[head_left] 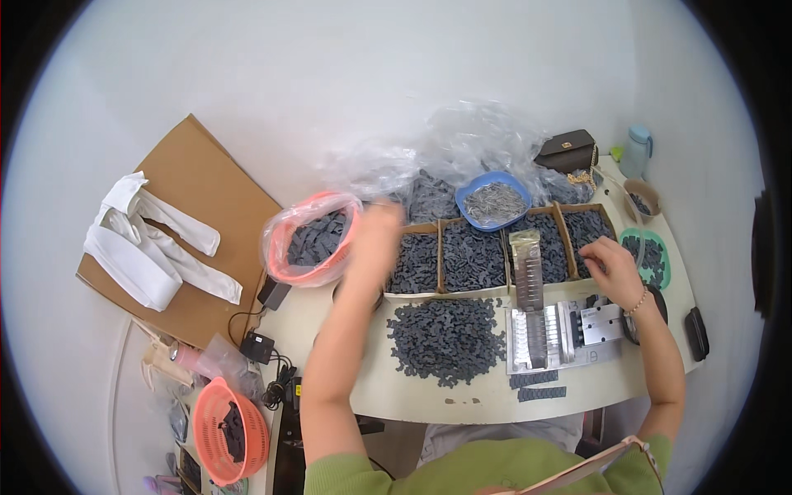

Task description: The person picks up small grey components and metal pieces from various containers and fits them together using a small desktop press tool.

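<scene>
My left hand [379, 227] is raised between the lined pink basket [334, 272] and the leftmost cardboard compartment; it is smeared by motion, so its fingers cannot be read. My right hand [606, 266] bends over the front of the rightmost compartment [587, 228], fingers curled together; whatever they hold is too small to make out. Small dark grey plastic pieces fill the compartments, and a loose heap of the same pieces [445, 340] lies on the table. Left of and below my right hand sits a metal fixture [565, 334] with an upright, ribbed clear strip [528, 272].
A blue bowl [495, 202] of thin metal pins rests on the compartments' back edge. To the right are a green tray [648, 257], a brown bowl [642, 198] and a light blue bottle [636, 151]. Cardboard with white sleeves [153, 247] and another pink basket [231, 433] are at left.
</scene>
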{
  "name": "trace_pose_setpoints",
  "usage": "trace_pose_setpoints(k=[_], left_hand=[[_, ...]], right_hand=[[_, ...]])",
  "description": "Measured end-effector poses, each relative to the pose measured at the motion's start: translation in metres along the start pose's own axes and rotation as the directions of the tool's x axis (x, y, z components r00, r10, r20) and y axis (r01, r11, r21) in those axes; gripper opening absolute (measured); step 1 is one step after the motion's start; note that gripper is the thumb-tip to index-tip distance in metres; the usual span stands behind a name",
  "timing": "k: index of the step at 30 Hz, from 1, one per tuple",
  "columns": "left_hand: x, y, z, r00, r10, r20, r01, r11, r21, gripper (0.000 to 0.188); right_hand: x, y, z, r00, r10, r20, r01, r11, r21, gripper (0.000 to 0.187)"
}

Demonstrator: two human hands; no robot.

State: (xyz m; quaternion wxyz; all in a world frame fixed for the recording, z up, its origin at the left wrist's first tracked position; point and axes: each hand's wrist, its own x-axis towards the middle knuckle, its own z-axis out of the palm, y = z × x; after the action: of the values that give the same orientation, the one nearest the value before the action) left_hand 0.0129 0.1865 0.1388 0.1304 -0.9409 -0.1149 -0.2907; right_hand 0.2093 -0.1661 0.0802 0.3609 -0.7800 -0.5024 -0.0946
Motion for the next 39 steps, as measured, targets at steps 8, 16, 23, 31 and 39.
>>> trace_pose_setpoints(k=[8, 16, 23, 31, 39], left_hand=[[-0.044, -0.015, 0.041, 0.96, -0.068, 0.272, 0.159, 0.931, -0.327, 0.007], [-0.068, -0.007, 0.079, 0.944, -0.03, 0.329, 0.143, 0.934, -0.328, 0.011], [-0.069, 0.096, 0.026, 0.955, -0.07, 0.289, 0.275, 0.578, -0.768, 0.011], [-0.131, 0.191, 0.026, 0.962, 0.155, 0.223, 0.101, 0.556, -0.825, 0.012], [-0.139, 0.201, 0.026, 0.987, 0.158, 0.011, -0.097, 0.659, -0.745, 0.011]], right_hand=[[-0.01, -0.004, 0.009, 0.998, -0.035, 0.045, 0.033, 0.999, 0.038, 0.01], [-0.022, -0.017, 0.017, 0.991, -0.057, 0.118, 0.044, 0.992, 0.114, 0.012], [-0.043, -0.028, 0.035, 0.945, -0.025, 0.325, -0.08, 0.949, 0.306, 0.016], [-0.057, -0.042, 0.046, 0.919, -0.106, 0.38, -0.039, 0.935, 0.353, 0.015], [-0.072, -0.049, 0.074, 0.928, -0.228, 0.293, 0.151, 0.953, 0.261, 0.015]])
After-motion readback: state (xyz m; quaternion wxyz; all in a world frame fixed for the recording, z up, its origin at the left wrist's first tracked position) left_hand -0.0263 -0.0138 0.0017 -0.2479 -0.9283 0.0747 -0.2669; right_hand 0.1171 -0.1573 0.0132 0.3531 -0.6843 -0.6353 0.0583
